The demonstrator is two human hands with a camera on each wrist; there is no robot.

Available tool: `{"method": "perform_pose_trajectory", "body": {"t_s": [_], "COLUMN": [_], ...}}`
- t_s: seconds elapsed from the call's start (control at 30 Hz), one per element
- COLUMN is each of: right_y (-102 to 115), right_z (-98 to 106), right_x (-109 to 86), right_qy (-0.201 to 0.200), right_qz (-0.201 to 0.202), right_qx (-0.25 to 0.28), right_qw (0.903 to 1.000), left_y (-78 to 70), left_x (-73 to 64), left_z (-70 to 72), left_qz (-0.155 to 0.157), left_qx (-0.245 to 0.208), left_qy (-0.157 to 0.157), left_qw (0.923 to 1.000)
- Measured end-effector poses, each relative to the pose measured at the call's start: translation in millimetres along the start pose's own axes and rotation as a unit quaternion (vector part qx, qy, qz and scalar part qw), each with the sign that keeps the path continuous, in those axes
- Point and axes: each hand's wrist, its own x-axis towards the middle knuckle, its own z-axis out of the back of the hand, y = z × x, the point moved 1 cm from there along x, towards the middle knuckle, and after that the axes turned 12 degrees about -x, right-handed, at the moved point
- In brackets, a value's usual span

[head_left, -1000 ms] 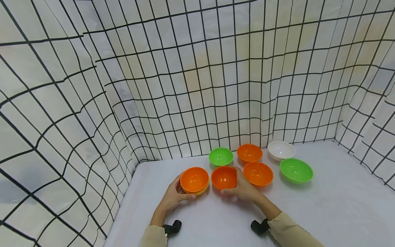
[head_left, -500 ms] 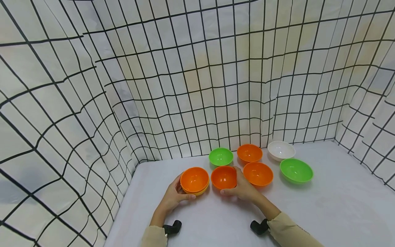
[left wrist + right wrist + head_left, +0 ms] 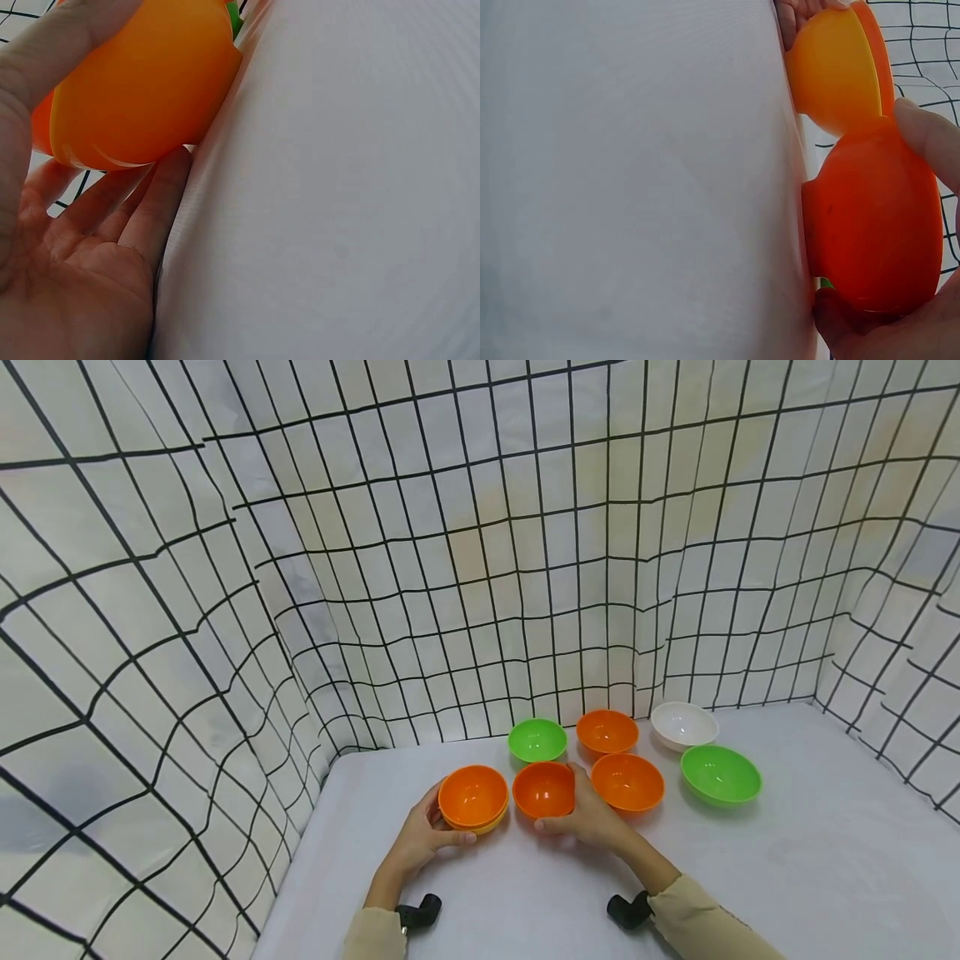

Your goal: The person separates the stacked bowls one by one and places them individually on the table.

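Observation:
On the left of the head view, an orange bowl (image 3: 472,796) sits nested in a yellow bowl (image 3: 832,67). My left hand (image 3: 422,837) holds this pair from its left side, thumb at the front and fingers curving round the far side. To its right stands a darker orange bowl (image 3: 543,792), upright on the table. My right hand (image 3: 597,814) grips that bowl from the right, thumb at the near side and fingers behind. The right wrist view shows both bases on the cloth, the two sets of bowls close together.
Behind are a small green bowl (image 3: 537,741), an orange bowl (image 3: 607,732) and a white bowl (image 3: 683,727). Another orange bowl (image 3: 627,782) stands just right of my right hand, with a wide green bowl (image 3: 721,774) beyond. Grid-patterned sheeting (image 3: 480,568) walls the white table (image 3: 825,860).

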Motion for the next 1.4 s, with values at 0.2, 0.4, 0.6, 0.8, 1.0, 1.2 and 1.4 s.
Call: {"method": "perform_pose_trajectory", "body": {"t_s": [0.2, 0.4, 0.6, 0.8, 1.0, 1.2, 1.4], "right_y": [-0.1, 4.4, 12.0, 20.6, 28.7, 41.1, 53.3], "right_z": [-0.1, 3.6, 6.0, 7.1, 8.6, 6.7, -2.1], "right_x": [-0.7, -1.7, -5.8, -8.7, -12.2, -7.2, 8.4], "right_qy": [-0.004, -0.012, -0.022, -0.04, -0.02, 0.008, 0.045], "right_qz": [0.007, 0.03, 0.067, 0.112, 0.137, 0.157, 0.196], "right_qx": [-0.002, 0.002, -0.008, -0.046, -0.059, -0.086, -0.115], "right_qw": [1.0, 0.9995, 0.9974, 0.9918, 0.9886, 0.9839, 0.9727], "left_y": [0.2, -0.9, -1.5, -0.8, 0.3, -1.0, -0.9], "left_x": [0.1, 1.1, 0.7, 0.7, 1.4, 0.2, -0.6], "left_z": [0.0, -0.5, -0.2, 0.9, 0.9, 1.1, 1.7], "left_qz": [0.002, -0.007, -0.005, -0.003, 0.001, -0.002, -0.003], "left_qx": [0.002, 0.007, 0.008, 0.011, 0.005, 0.007, 0.003], "left_qy": [-0.001, 0.004, 0.008, 0.003, -0.004, -0.004, 0.007], "left_qw": [1.0, 0.9999, 0.9999, 0.9999, 1.0, 1.0, 1.0]}}
